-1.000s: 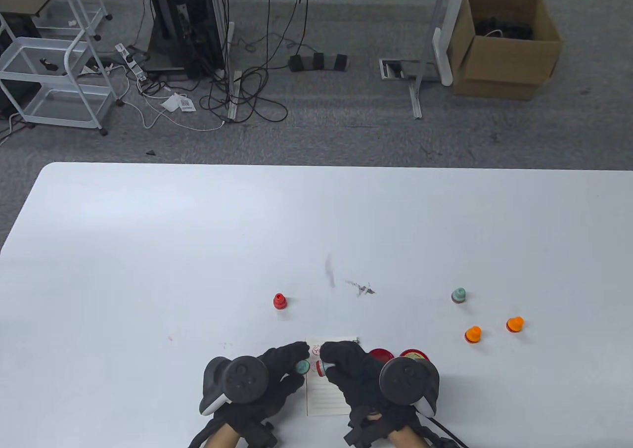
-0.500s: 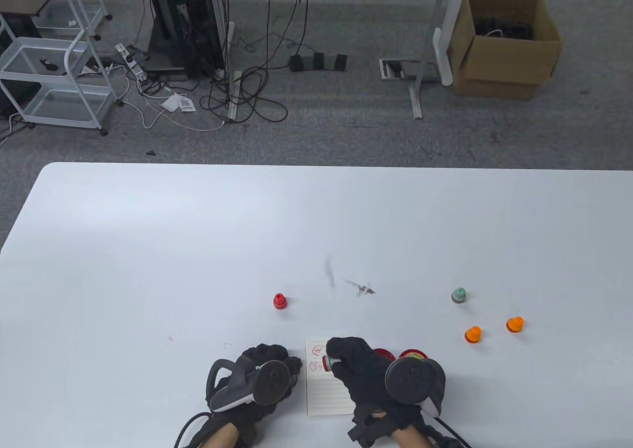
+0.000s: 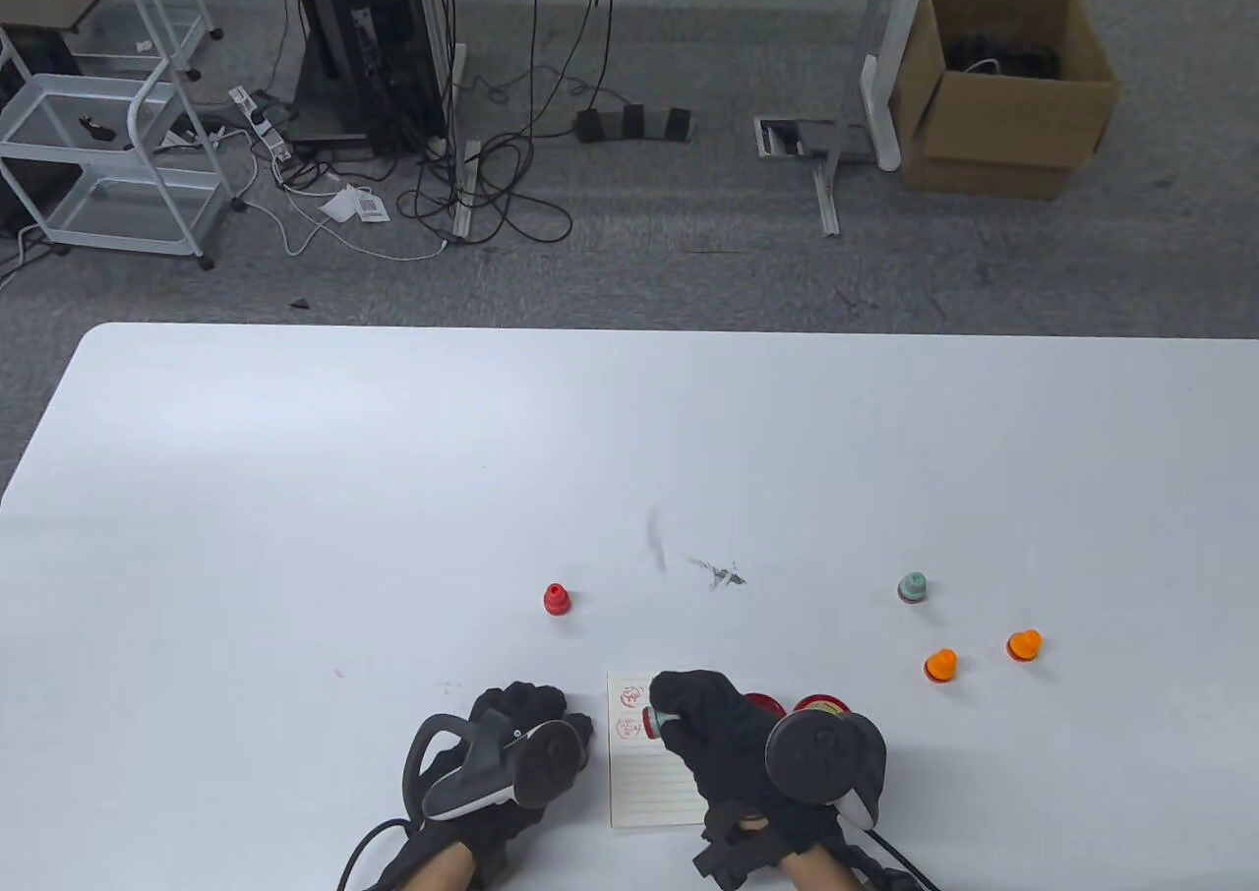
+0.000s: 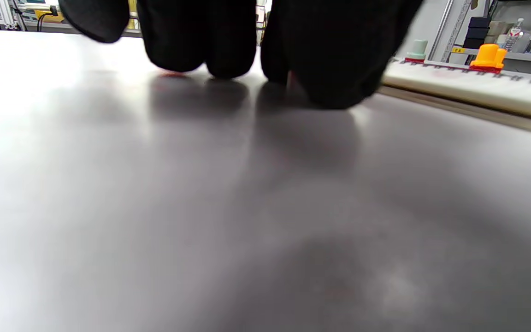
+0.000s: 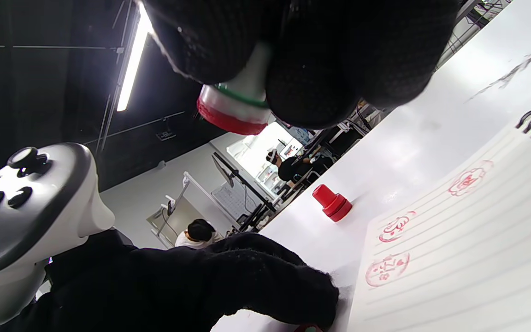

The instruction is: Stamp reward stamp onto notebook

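Note:
A small spiral notebook (image 3: 649, 783) lies at the table's near edge, with two red prints near the top of its lined page (image 5: 468, 258). My right hand (image 3: 657, 719) hovers over that page and pinches a stamp (image 5: 233, 108) with a white body, green band and red base. The stamp is held clear of the paper, its base tilted to the left. My left hand (image 3: 551, 719) is just left of the notebook, fingers (image 4: 228, 50) curled down onto the table. A teal sliver of the stamp's cap (image 5: 309, 328) shows under them.
A red stamp (image 3: 556, 599) stands beyond the notebook. A teal stamp (image 3: 913, 587) and two orange stamps (image 3: 941, 665) (image 3: 1025, 645) stand to the right. Two round red pads (image 3: 821, 704) sit behind my right hand. Grey smudges (image 3: 718, 571) mark the table's middle.
My left hand has pulled the teal cap off the stamp, moved left off the notebook and come down onto the table. My right hand keeps the stamp over the page.

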Demonstrator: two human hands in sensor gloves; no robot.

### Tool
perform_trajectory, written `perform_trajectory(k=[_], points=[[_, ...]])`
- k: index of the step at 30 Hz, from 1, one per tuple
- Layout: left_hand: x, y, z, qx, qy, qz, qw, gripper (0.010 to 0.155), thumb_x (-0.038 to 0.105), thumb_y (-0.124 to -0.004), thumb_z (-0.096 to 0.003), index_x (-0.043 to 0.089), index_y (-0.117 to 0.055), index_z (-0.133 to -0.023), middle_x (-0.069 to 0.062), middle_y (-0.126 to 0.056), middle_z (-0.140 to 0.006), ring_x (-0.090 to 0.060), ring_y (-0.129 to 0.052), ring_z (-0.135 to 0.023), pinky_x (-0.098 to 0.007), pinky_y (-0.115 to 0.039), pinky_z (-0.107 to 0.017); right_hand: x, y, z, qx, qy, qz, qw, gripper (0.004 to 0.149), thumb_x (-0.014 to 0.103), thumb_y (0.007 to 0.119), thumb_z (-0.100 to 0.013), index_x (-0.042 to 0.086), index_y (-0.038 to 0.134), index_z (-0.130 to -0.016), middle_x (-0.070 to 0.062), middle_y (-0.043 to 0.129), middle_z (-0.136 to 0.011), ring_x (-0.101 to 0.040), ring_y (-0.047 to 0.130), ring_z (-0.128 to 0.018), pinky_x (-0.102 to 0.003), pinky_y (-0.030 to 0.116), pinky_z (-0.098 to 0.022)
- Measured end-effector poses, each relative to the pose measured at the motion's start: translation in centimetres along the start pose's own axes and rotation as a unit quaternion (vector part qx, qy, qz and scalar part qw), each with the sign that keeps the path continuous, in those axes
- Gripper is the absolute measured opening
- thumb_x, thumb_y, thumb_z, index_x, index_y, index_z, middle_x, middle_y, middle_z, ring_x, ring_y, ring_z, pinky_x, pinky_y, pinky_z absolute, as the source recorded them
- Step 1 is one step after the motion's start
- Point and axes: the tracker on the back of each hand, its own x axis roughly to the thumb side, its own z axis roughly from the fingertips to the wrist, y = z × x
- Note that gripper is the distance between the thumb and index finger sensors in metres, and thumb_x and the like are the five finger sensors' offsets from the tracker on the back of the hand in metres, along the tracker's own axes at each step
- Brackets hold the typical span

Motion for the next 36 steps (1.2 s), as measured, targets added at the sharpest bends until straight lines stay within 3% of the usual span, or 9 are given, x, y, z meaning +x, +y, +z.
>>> perform_trajectory(k=[4, 10, 16, 22, 28, 36], points=[[-0.6, 0.2, 0.3, -0.024, 0.002, 0.012, 1.000, 0.068, 0.047, -0.085, -0.0435, 0.035, -0.068, -0.108, -0.005, -0.060, -0.115, -0.038, -0.064, -0.105, -0.062, -0.057, -0.080, 0.0, 0.0, 0.0, -0.001, 0.001, 0.001, 1.000, 0.050, 0.022, 0.082, -0.041, 0.012, 0.074, -0.089, -0.017, 0.082, -0.086, -0.032, 0.096, -0.058, -0.043, 0.083, -0.046], [-2.4, 1.3, 1.2, 0.012, 0.019, 0.034, 0.999, 0.069, 0.051, -0.081, -0.0452, 0.033, -0.065, -0.110, -0.008, -0.056, -0.118, -0.040, -0.059, -0.108, -0.063, -0.055, -0.081, -0.2, -0.6, -0.1, -0.009, 0.002, 0.002, 1.000, 0.049, 0.021, 0.083, -0.040, 0.012, 0.077, -0.088, -0.018, 0.082, -0.086, -0.029, 0.097, -0.055, -0.042, 0.084, -0.044], [-4.6, 2.1, 1.9, 0.076, 0.040, 0.047, 0.995, 0.066, 0.054, -0.076, -0.0470, 0.035, -0.065, -0.110, -0.007, -0.058, -0.119, -0.038, -0.061, -0.109, -0.065, -0.055, -0.081, -0.4, -3.9, -0.9, -0.025, -0.009, 0.063, 0.998, 0.047, 0.019, 0.083, -0.041, 0.013, 0.079, -0.087, -0.018, 0.080, -0.089, -0.031, 0.096, -0.058, -0.043, 0.084, -0.047], [-5.4, 2.2, 2.0, 0.099, 0.064, 0.030, 0.993, 0.070, 0.059, -0.073, -0.0467, 0.039, -0.059, -0.112, -0.005, -0.051, -0.123, -0.039, -0.052, -0.114, -0.067, -0.050, -0.083, -2.8, -6.1, -1.4, 0.000, 0.036, 0.104, 0.994, 0.048, 0.013, 0.082, -0.041, 0.011, 0.080, -0.088, -0.020, 0.079, -0.091, -0.034, 0.094, -0.061, -0.045, 0.082, -0.049], [-6.0, 2.0, 1.9, 0.101, 0.076, 0.037, 0.991, 0.069, 0.060, -0.072, -0.0468, 0.039, -0.060, -0.112, -0.005, -0.053, -0.123, -0.039, -0.053, -0.114, -0.068, -0.051, -0.082, -3.6, -5.2, -0.4, 0.038, 0.044, 0.219, 0.974, 0.047, 0.016, 0.084, -0.039, 0.011, 0.081, -0.086, -0.019, 0.084, -0.086, -0.031, 0.096, -0.055, -0.044, 0.083, -0.045], [-6.0, 2.0, 2.0, 0.105, 0.076, 0.033, 0.991, 0.067, 0.059, -0.072, -0.0470, 0.036, -0.065, -0.110, -0.006, -0.057, -0.121, -0.039, -0.058, -0.112, -0.067, -0.054, -0.081, -3.2, -2.4, -0.3, 0.137, 0.030, 0.336, 0.932, 0.045, 0.020, 0.088, -0.036, 0.012, 0.088, -0.080, -0.017, 0.093, -0.076, -0.030, 0.101, -0.045, -0.042, 0.086, -0.040]])
